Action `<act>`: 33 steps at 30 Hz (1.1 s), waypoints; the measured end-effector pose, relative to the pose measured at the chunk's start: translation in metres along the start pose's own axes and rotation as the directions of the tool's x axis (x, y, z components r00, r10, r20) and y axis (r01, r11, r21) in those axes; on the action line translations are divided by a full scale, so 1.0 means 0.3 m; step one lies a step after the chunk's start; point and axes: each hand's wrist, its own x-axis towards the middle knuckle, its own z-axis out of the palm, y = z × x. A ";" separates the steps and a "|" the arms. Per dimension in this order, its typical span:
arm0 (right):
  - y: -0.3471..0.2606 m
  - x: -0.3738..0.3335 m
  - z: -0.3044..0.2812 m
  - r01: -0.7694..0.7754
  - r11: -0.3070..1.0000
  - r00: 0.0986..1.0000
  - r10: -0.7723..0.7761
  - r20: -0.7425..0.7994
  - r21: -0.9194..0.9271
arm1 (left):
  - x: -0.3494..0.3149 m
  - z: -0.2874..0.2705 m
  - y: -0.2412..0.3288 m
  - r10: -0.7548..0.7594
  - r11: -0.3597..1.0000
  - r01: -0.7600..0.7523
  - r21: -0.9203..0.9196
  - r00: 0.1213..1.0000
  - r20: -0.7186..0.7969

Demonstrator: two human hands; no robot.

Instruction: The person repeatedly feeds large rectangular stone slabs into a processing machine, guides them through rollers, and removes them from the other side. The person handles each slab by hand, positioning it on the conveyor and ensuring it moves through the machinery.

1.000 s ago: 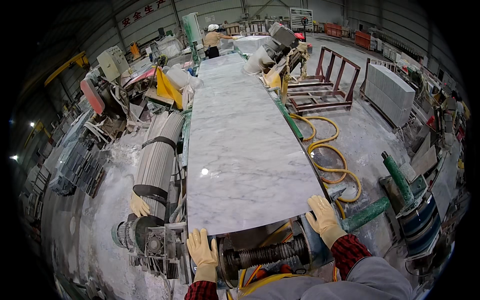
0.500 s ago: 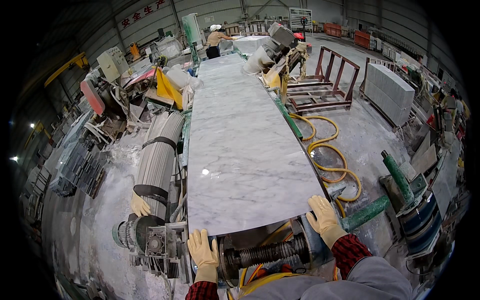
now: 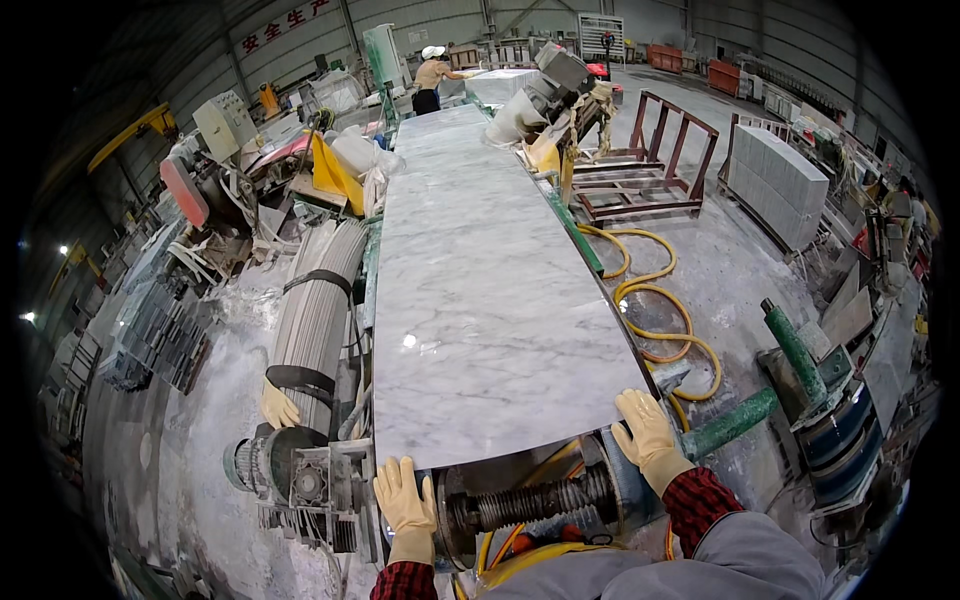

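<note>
A long, glossy slab (image 3: pixel 490 300), white with smoky grey veining, lies flat along the machine bed, its smooth near edge between the two hands. The left hand (image 3: pixel 405 500), in a creased cream rubber glove, rests by the near left corner, its grip spread, thumb apart from straight fingers. The right hand (image 3: pixel 650 437), gloved alike, lies by the near right corner, grip likewise spread; whether either touches stone is unclear. Below the edge sits a dark, ridged cylindrical roller (image 3: pixel 530 503); rightward curls a yellow hose (image 3: pixel 690 345).
</note>
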 end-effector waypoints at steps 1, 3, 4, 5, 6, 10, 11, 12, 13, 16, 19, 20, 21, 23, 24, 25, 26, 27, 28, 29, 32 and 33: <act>-0.003 0.000 -0.003 0.002 1.000 1.000 -0.002 0.002 0.000 | -0.001 0.001 -0.002 -0.001 1.000 0.001 -0.001 1.000 0.000; -0.006 0.001 -0.007 -0.001 1.000 1.000 0.001 0.014 -0.005 | -0.005 0.005 -0.006 -0.003 1.000 0.003 0.000 1.000 -0.001; -0.007 0.000 -0.009 -0.002 1.000 1.000 0.003 0.019 -0.008 | -0.007 0.009 -0.008 -0.003 1.000 0.003 0.003 1.000 -0.002; -0.007 -0.002 -0.008 0.001 1.000 1.000 -0.001 0.016 -0.013 | -0.009 0.011 -0.009 -0.003 1.000 0.003 0.005 1.000 -0.003; -0.006 -0.005 -0.007 0.003 1.000 1.000 -0.003 0.013 -0.018 | -0.010 0.010 -0.008 -0.001 1.000 0.001 0.003 1.000 -0.005; -0.015 -0.008 -0.015 0.009 1.000 1.000 -0.009 0.008 -0.019 | -0.016 0.004 -0.009 -0.002 1.000 0.002 0.001 1.000 -0.005; -0.014 -0.011 -0.011 0.010 1.000 1.000 -0.010 0.001 -0.015 | -0.018 0.003 -0.011 -0.005 1.000 0.005 0.003 1.000 -0.003; -0.011 -0.014 -0.008 0.009 1.000 1.000 -0.009 -0.005 -0.011 | -0.018 0.003 -0.011 -0.002 1.000 0.002 -0.001 1.000 -0.004; -0.009 -0.017 -0.006 0.008 1.000 1.000 -0.008 -0.011 -0.008 | -0.019 0.002 -0.011 0.001 1.000 -0.001 -0.005 1.000 -0.006; -0.009 -0.021 -0.008 -0.008 1.000 1.000 0.008 0.010 -0.019 | -0.024 0.002 -0.012 0.006 1.000 -0.006 -0.010 1.000 -0.010; -0.010 -0.024 -0.017 -0.003 1.000 1.000 0.003 0.004 -0.009 | -0.028 0.005 -0.009 0.012 1.000 -0.012 0.000 1.000 -0.017; -0.009 -0.024 -0.021 -0.010 1.000 1.000 0.010 0.010 -0.014 | -0.028 0.006 -0.006 0.014 1.000 -0.014 0.004 1.000 -0.020; -0.014 -0.024 -0.029 -0.019 1.000 1.000 0.019 0.016 -0.021 | -0.027 0.005 -0.004 0.017 1.000 -0.017 0.001 1.000 -0.021; -0.010 -0.022 -0.033 -0.026 0.999 1.000 0.026 0.016 -0.025 | -0.025 0.001 0.004 0.020 1.000 -0.020 -0.005 1.000 -0.023; -0.015 -0.020 -0.029 -0.023 1.000 1.000 0.024 0.013 -0.021 | -0.028 -0.001 0.000 0.021 1.000 -0.021 0.001 0.999 -0.030; -0.020 -0.014 -0.026 -0.018 1.000 1.000 0.018 0.011 -0.016 | -0.031 -0.003 -0.003 0.018 1.000 -0.018 0.007 0.999 -0.039; -0.023 -0.013 -0.031 -0.017 1.000 1.000 0.017 0.015 -0.010 | -0.037 -0.006 -0.006 0.012 1.000 -0.011 0.013 0.999 -0.047; -0.039 -0.004 -0.043 -0.003 1.000 1.000 0.003 0.018 0.004 | -0.045 -0.009 -0.021 0.034 0.999 -0.033 0.009 0.997 -0.062; -0.062 0.017 -0.046 0.026 0.999 1.000 -0.026 0.017 0.032 | -0.043 -0.008 -0.030 0.028 1.000 -0.027 0.015 0.998 -0.062; -0.068 0.019 -0.030 0.020 0.998 1.000 -0.020 -0.002 0.066 | -0.044 -0.013 -0.036 0.025 0.999 -0.023 0.028 0.998 -0.062; -0.024 -0.024 -0.034 0.000 1.000 0.998 0.002 -0.063 0.022 | -0.012 -0.052 0.029 0.008 1.000 -0.009 -0.004 1.000 -0.022; -0.027 -0.032 -0.034 0.047 0.993 0.994 -0.036 -0.107 0.105 | -0.025 -0.028 0.003 0.042 0.999 -0.042 0.006 0.998 -0.052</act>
